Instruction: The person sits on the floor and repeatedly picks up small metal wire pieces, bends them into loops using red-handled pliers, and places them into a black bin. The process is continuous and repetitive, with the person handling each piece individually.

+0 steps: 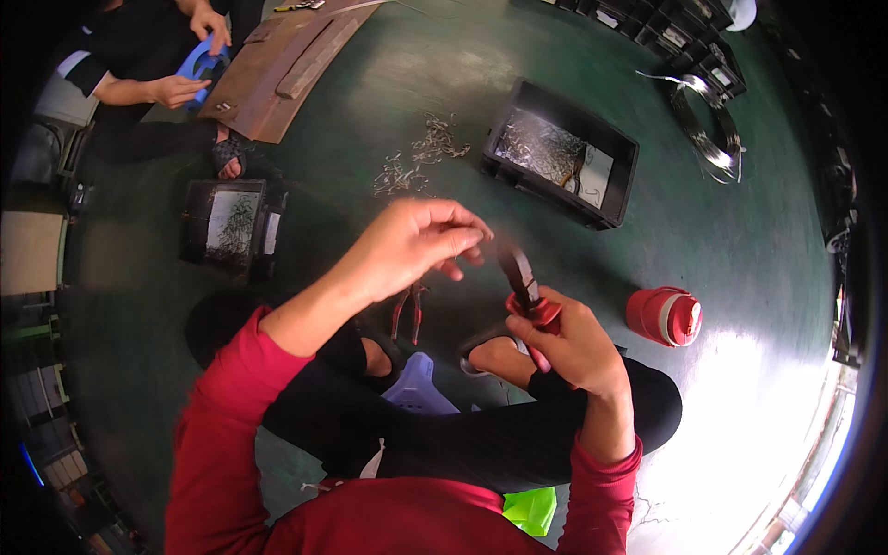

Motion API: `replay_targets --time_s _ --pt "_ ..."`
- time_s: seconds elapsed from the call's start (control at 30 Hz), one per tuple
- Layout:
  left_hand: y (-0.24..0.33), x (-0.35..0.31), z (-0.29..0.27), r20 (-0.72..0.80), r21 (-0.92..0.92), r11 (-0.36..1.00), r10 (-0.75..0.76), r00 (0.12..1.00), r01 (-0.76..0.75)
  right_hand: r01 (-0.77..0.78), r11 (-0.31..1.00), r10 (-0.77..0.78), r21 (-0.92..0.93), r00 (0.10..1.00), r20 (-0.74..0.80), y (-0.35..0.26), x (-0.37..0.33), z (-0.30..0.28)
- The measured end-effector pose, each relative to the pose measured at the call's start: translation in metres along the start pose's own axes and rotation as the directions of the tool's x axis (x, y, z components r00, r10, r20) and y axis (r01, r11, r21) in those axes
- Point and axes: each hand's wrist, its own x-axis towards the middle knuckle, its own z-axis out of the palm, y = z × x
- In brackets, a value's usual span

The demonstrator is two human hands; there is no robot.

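My right hand (572, 344) grips red-handled pliers (524, 282), jaws pointing up and left. My left hand (414, 245) is raised beside the jaws, fingertips pinched together on something too thin to make out, probably a bit of wire. A second pair of red-handled pliers (408, 312) lies on the green floor between my feet. I sit on a low pale stool (418, 382), legs in black, sleeves red.
A black crate (561, 153) of wire bits stands ahead on the right; another black crate (231, 222) on the left. Loose wire pieces (416, 157) litter the floor between them. A red container (664, 315) stands at right. Another person (148, 83) sits far left by a brown board (277, 65). Wire coil (708, 125) far right.
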Motion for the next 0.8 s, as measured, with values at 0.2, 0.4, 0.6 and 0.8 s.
replay_targets --time_s 0.2,0.4,0.6,0.8 --pt "-0.011 -0.035 0.003 -0.166 0.025 0.995 0.101 0.981 -0.098 0.079 0.988 -0.076 -0.13 0.997 0.024 -0.001 0.003 0.018" --pt "-0.022 -0.041 0.001 -0.197 0.03 0.991 0.134 0.971 -0.131 0.077 0.984 -0.068 -0.163 0.996 0.061 0.001 0.007 0.027" --pt "-0.023 -0.043 0.002 -0.168 0.054 0.987 0.155 0.974 -0.148 0.059 0.984 -0.046 -0.169 0.996 0.079 -0.005 0.007 0.03" --pt "-0.023 -0.042 0.003 -0.151 0.074 0.987 0.153 0.977 -0.144 0.031 0.985 -0.019 -0.169 0.997 0.075 -0.007 0.006 0.03"
